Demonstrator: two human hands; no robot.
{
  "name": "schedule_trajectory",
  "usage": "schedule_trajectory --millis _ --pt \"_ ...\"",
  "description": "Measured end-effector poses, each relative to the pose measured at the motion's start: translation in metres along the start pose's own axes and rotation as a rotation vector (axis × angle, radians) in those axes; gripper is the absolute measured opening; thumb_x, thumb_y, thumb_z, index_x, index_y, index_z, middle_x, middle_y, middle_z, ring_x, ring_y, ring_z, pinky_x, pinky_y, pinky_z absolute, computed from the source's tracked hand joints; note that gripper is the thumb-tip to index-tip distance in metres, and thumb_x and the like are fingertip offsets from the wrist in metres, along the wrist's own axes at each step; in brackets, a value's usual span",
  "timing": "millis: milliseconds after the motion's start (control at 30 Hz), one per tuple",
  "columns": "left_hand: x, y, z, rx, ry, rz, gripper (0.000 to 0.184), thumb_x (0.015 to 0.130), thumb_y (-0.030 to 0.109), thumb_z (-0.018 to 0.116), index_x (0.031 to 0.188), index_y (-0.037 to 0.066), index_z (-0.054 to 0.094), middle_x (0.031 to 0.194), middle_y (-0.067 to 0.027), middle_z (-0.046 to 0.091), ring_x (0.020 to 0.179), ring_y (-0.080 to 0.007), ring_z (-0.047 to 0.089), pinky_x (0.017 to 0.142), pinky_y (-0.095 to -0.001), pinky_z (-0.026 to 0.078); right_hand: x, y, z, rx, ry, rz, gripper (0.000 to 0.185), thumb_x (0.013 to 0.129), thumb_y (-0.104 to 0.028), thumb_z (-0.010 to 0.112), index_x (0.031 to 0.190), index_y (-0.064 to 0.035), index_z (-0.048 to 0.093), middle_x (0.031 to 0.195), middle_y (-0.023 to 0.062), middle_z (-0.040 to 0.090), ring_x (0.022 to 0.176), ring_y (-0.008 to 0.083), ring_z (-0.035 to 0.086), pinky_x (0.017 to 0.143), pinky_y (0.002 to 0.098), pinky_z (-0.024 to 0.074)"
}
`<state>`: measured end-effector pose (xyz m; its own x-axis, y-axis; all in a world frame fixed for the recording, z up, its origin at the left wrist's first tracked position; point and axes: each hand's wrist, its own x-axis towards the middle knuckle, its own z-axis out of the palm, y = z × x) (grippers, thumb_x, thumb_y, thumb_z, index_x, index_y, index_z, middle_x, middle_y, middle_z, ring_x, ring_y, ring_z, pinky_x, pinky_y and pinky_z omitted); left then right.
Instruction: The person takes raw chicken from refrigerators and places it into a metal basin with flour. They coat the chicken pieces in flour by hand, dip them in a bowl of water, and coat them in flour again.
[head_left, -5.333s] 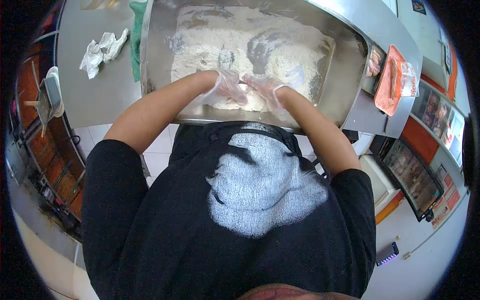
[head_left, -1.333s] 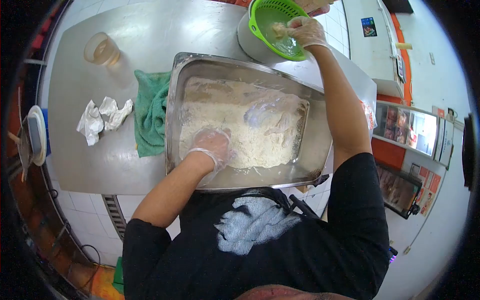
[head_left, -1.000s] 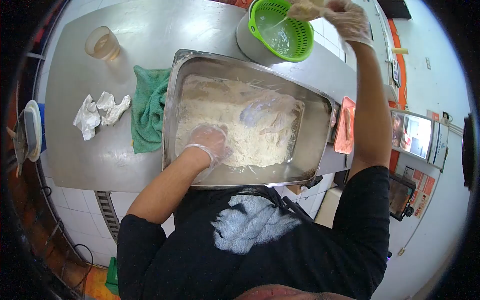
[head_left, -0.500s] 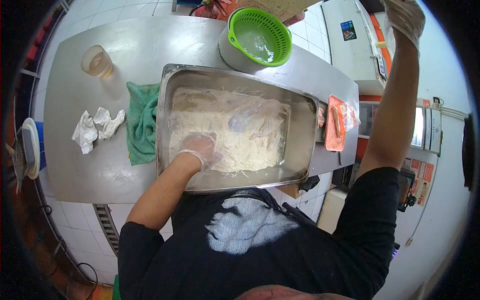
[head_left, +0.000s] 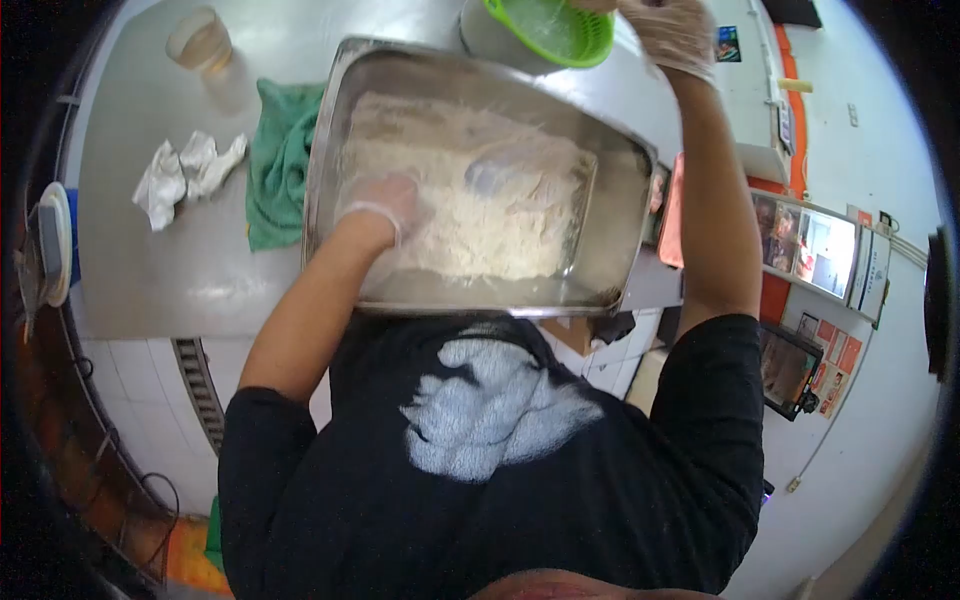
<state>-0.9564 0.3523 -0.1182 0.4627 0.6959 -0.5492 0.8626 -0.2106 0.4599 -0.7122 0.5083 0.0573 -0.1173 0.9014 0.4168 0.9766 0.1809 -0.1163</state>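
My left hand point(head_left: 385, 203), in a clear plastic glove, rests in the pale flour point(head_left: 480, 235) inside a deep steel pan point(head_left: 610, 230). Its fingers are sunk in the flour and blurred, so their pose is hidden. Right of it, a flour-dusted lump point(head_left: 490, 175) lies half covered. My right hand point(head_left: 672, 38), also gloved, is raised at the top edge beside a green strainer basket point(head_left: 597, 50). Its fingers look bent and are partly cut off by the frame. A tan bit of something shows by the fingertips, above the basket, too little to name.
The strainer sits in a pale bucket point(head_left: 480, 35) of cloudy liquid. Left of the pan are a green towel point(head_left: 280, 165), crumpled white tissues point(head_left: 185, 170) and a plastic cup point(head_left: 200, 42) on the steel table point(head_left: 150, 290). An orange-pink tray point(head_left: 672, 215) is partly behind my right arm.
My right hand has swung left from the far upper right to the strainer's side. My left hand stays in the flour. The camera view has tilted, shifting the table contents upward.
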Motion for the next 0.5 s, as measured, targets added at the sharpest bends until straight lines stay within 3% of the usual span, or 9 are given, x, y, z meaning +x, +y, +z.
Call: schedule_trajectory --millis 100,167,233,300,367,433,500 --pt "0.014 -0.003 -0.012 -0.120 0.254 -0.079 0.035 0.082 0.029 0.054 0.102 0.002 0.061 0.099 -0.0216 0.063 0.093 -0.0366 0.061 0.082 -0.0429 0.047 -0.037 -0.025 -0.031 0.120 0.054 -0.024 0.014 0.070 -0.015 0.071 0.067 -0.0055 0.062 0.060 0.0062 0.059 0.052 0.0131 0.054 0.050 0.0288 0.0433" --pt "0.015 -0.014 -0.012 -0.448 0.611 -0.103 0.032 0.085 0.026 0.054 0.103 0.000 0.060 0.097 -0.0219 0.064 0.092 -0.0349 0.062 0.082 -0.0396 0.047 -0.061 -0.024 -0.028 0.233 -0.037 0.028 0.009 0.071 -0.012 0.069 0.072 -0.0056 0.063 0.060 0.0026 0.058 0.053 0.0108 0.053 0.050 0.0268 0.0434" --pt "0.019 -0.022 -0.013 -0.658 0.712 -0.112 0.036 0.085 0.029 0.059 0.107 0.001 0.059 0.101 -0.0162 0.063 0.094 -0.0263 0.060 0.084 -0.0330 0.045 -0.091 -0.035 -0.016 0.382 -0.132 0.034 0.008 0.072 -0.011 0.069 0.074 -0.0059 0.063 0.061 0.0020 0.059 0.053 0.0108 0.053 0.051 0.0261 0.0437" --pt "0.027 -0.029 -0.010 -0.847 0.809 -0.066 0.038 0.085 0.031 0.061 0.109 0.001 0.059 0.103 -0.0113 0.063 0.096 -0.0195 0.057 0.086 -0.0288 0.043 -0.120 -0.053 -0.007 0.250 -0.519 0.212 0.016 0.076 -0.018 0.068 0.089 -0.0082 0.069 0.078 0.0007 0.066 0.070 0.0092 0.060 0.066 0.0269 0.0510" --pt "0.032 -0.033 -0.002 -1.008 0.885 0.041 0.039 0.086 0.032 0.062 0.110 0.002 0.059 0.105 -0.0073 0.062 0.097 -0.0147 0.055 0.088 -0.0268 0.041 -0.156 -0.045 0.038 0.544 -0.521 0.069 0.016 0.079 -0.016 0.066 0.093 -0.0090 0.069 0.083 0.0038 0.068 0.071 0.0094 0.060 0.065 0.0256 0.0511" --pt "0.029 -0.035 -0.001 -1.004 0.856 0.020 0.039 0.086 0.032 0.062 0.112 0.003 0.058 0.108 -0.0066 0.061 0.098 -0.0138 0.054 0.088 -0.0270 0.041 -0.197 -0.028 0.086 0.617 -0.604 0.273 0.018 0.082 -0.014 0.063 0.098 -0.0098 0.069 0.090 0.0079 0.068 0.072 0.0103 0.061 0.066 0.0250 0.0521" --pt "0.026 -0.036 0.000 -1.022 0.798 0.008 0.039 0.086 0.031 0.062 0.113 0.003 0.058 0.109 -0.0067 0.061 0.100 -0.0139 0.054 0.089 -0.0275 0.041 -0.227 -0.003 0.121 0.481 -0.693 0.218 0.024 0.082 -0.013 0.062 0.106 -0.0104 0.066 0.099 0.0093 0.067 0.073 0.0117 0.062 0.067 0.0256 0.0529"
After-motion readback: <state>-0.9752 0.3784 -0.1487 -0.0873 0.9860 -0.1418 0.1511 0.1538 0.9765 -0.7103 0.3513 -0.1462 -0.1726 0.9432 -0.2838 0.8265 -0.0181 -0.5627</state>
